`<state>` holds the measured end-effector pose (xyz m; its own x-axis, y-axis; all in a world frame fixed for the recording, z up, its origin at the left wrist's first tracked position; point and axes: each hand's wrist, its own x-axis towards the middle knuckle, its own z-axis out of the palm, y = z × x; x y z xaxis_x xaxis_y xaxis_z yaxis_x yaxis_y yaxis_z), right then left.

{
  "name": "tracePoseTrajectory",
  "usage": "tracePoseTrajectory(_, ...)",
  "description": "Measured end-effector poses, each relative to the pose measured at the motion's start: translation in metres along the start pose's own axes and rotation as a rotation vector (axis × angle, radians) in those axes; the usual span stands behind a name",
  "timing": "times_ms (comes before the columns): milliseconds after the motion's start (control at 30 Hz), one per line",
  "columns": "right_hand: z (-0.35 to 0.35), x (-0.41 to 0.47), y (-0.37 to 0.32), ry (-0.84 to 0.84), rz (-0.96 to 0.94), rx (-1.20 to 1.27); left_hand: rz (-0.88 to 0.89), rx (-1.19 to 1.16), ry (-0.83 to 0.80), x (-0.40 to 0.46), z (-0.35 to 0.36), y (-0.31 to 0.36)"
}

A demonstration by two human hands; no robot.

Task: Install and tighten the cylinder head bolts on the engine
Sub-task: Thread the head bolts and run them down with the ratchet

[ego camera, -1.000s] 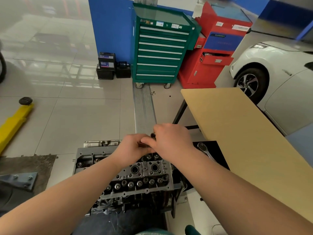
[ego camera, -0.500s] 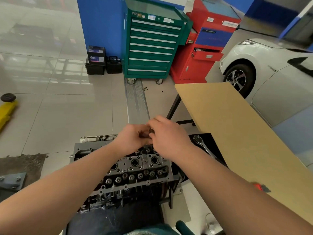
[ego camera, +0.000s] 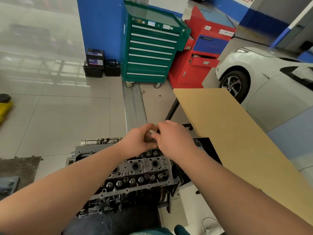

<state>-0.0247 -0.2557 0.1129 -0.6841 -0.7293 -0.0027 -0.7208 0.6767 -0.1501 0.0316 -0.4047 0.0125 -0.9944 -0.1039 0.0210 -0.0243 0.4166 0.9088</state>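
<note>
A grey engine with its cylinder head [ego camera: 140, 173] on top stands low in the middle of the head view, with round bores and valve parts showing. Above its far end my left hand [ego camera: 135, 139] and my right hand [ego camera: 172, 138] meet, fingers pinched together around a small dark part [ego camera: 149, 139]. The fingers hide most of that part, so I cannot tell what it is. A ratchet wrench [ego camera: 197, 143] lies on a black tray just right of my right wrist.
A tan tabletop [ego camera: 228, 133] runs along the right. Behind stand a green tool cabinet [ego camera: 150, 51], a red tool cart [ego camera: 203, 53], black batteries [ego camera: 94, 63] and a white car [ego camera: 264, 77]. A yellow lift arm [ego camera: 4, 107] lies at far left on the tiled floor.
Both hands stay joined over the engine's far end while the fingers shift slightly around the small part. The view has swung a little, mostly leftward.
</note>
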Motion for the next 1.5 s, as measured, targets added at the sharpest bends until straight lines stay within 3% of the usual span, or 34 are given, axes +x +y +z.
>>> tracePoseTrajectory(133,0.000,0.003,0.000,0.010,0.116,-0.147,0.055,0.092,0.076,-0.001,0.007,-0.003)
tracePoseTrajectory(300,-0.005,-0.004,0.007,-0.097,-0.142,0.073,0.076,0.106,0.031,-0.001,0.002,-0.004)
tracePoseTrajectory(400,-0.001,-0.003,0.005,-0.028,-0.028,-0.032,0.046,0.023,-0.039,-0.005,0.001,-0.003)
tracePoseTrajectory(500,0.000,0.001,0.000,0.009,0.090,-0.201,0.061,0.061,0.088,-0.006,0.008,-0.001)
tracePoseTrajectory(600,-0.001,-0.001,0.001,-0.007,-0.025,-0.102,0.074,0.082,0.121,-0.005,0.008,-0.004)
tracePoseTrajectory(700,-0.006,-0.003,0.005,-0.110,-0.158,0.051,0.069,0.075,0.040,-0.004,0.003,-0.007)
tracePoseTrajectory(767,-0.005,-0.001,0.004,-0.101,-0.077,0.010,0.065,0.005,-0.010,-0.006,0.002,-0.006)
tracePoseTrajectory(867,-0.002,0.005,0.000,-0.048,0.109,-0.141,0.056,0.032,0.092,-0.006,0.009,-0.005)
tracePoseTrajectory(933,0.000,0.002,0.001,-0.004,0.074,-0.135,0.072,0.051,0.143,-0.003,0.011,-0.007)
tracePoseTrajectory(1033,0.000,-0.004,0.008,-0.072,-0.090,0.049,0.089,0.101,0.044,0.000,0.007,-0.004)
tracePoseTrajectory(1100,0.000,-0.005,0.010,-0.074,-0.080,0.070,0.085,0.059,-0.039,0.000,0.004,0.000)
tracePoseTrajectory(1233,0.005,0.003,0.002,-0.036,0.103,-0.092,0.086,0.043,0.074,-0.001,0.009,0.002)
tracePoseTrajectory(1300,0.006,0.003,0.003,-0.014,0.072,-0.086,0.085,0.070,0.126,-0.001,0.009,-0.002)
tracePoseTrajectory(1433,0.003,-0.003,0.010,-0.037,-0.095,0.057,0.071,0.053,0.016,-0.002,0.003,-0.009)
tracePoseTrajectory(1500,0.004,-0.001,0.010,-0.010,-0.028,-0.012,0.074,0.006,-0.016,-0.004,0.002,-0.008)
